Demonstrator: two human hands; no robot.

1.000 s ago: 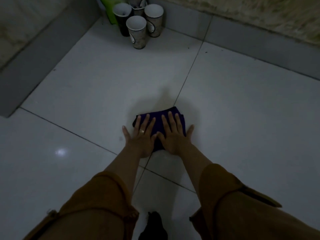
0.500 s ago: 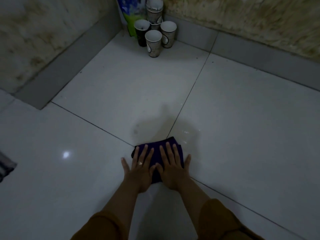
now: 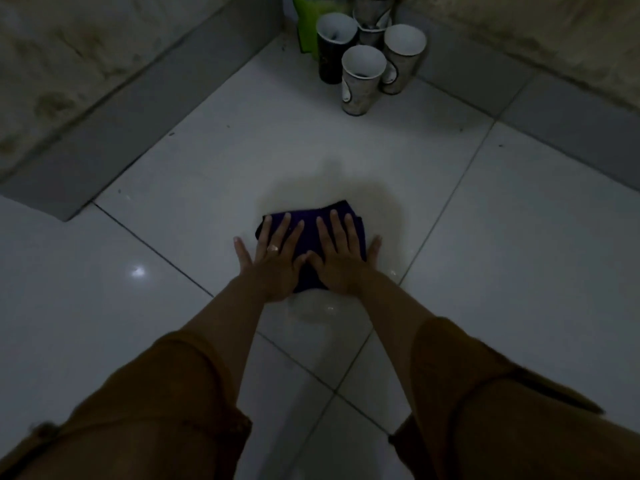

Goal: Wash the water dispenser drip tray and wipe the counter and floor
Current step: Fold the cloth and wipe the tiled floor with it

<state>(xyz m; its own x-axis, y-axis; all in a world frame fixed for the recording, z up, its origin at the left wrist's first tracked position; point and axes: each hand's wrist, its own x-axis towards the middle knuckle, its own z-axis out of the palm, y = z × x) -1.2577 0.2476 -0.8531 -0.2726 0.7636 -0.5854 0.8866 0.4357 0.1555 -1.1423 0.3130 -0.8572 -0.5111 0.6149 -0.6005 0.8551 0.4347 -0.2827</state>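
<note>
A folded purple cloth (image 3: 311, 230) lies flat on the white tiled floor (image 3: 207, 161). Both my hands press down on it side by side, fingers spread. My left hand (image 3: 277, 261), with a ring on it, covers the cloth's left half. My right hand (image 3: 341, 261) covers the right half. The cloth sits left of a tile joint, with a faint wet smear (image 3: 318, 310) on the tile just behind it. No drip tray or counter is in view.
Several paper cups (image 3: 362, 81) stand in the far corner beside a green bag (image 3: 306, 26). A grey skirting (image 3: 138, 109) runs along both walls. My brown sleeves fill the bottom of the view.
Both hands pulled the cloth back toward me, then pushed it forward and left onto the tile nearer the cups, past the tile junction.
</note>
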